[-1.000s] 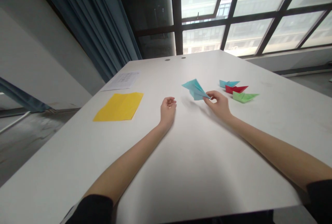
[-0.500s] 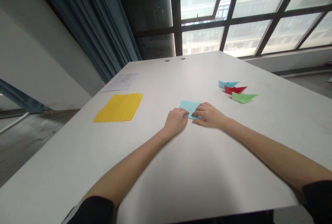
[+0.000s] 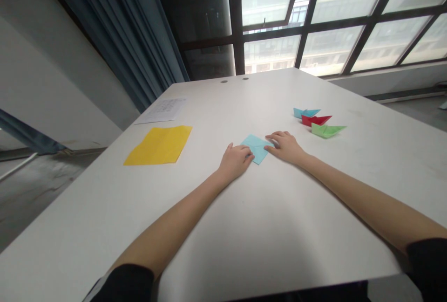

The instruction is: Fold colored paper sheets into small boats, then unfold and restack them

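Note:
A light blue folded paper (image 3: 257, 147) lies on the table as a small diamond, with a crease line across its middle. My left hand (image 3: 236, 160) is at its left corner, fingers closed over the edge and covering that corner. At the opposite corner, my right hand (image 3: 284, 147) rests with thumb and fingers apart, the thumb tip by the paper's edge.
Three folded paper boats stand to the right: blue (image 3: 306, 113), red (image 3: 315, 120) and green (image 3: 327, 130). Left of my hands lies a yellow sheet (image 3: 159, 146). A printed white page (image 3: 163, 110) lies behind it on the white table (image 3: 223, 227).
The light blue paper now shows a diamond with a corner toward me, where its near edge was straight before. My right hand has moved slightly right and away, its fingers spreading.

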`<state>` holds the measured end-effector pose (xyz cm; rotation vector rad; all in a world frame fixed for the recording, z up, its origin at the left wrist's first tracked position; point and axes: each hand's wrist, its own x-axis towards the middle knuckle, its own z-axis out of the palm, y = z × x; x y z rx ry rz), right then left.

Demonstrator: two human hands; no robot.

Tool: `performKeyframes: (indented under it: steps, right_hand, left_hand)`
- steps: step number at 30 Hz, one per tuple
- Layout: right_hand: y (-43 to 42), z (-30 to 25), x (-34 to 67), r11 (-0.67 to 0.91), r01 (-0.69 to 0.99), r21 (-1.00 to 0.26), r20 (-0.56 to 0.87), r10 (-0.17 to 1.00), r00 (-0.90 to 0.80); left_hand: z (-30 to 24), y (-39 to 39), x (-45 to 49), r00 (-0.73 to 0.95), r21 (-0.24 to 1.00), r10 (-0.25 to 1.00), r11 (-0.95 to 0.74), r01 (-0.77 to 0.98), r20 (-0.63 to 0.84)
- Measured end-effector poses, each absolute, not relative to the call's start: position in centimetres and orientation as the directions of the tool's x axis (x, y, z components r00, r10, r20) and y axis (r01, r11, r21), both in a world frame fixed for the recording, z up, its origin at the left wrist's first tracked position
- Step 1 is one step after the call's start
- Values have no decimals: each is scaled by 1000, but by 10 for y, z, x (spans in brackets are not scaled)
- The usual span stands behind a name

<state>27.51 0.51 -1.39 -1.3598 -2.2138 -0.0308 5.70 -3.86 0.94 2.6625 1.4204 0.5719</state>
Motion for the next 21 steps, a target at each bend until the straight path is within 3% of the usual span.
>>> performKeyframes:
  steps: [6,10,21]
  right_hand:
    - [6,-14,275,453,851,-264,358,866,-350]
    - [5,-10,274,419,860,-292,294,895,-336]
    - [9,-13,277,436,832,-342,270,894,-357]
  left_hand:
    - [6,-29,52,334,286,897,-414,864,289]
    - [5,-20,45,209,316,961,-259,913,183]
    - [1,-11,38,139,415,960,-232,880,242]
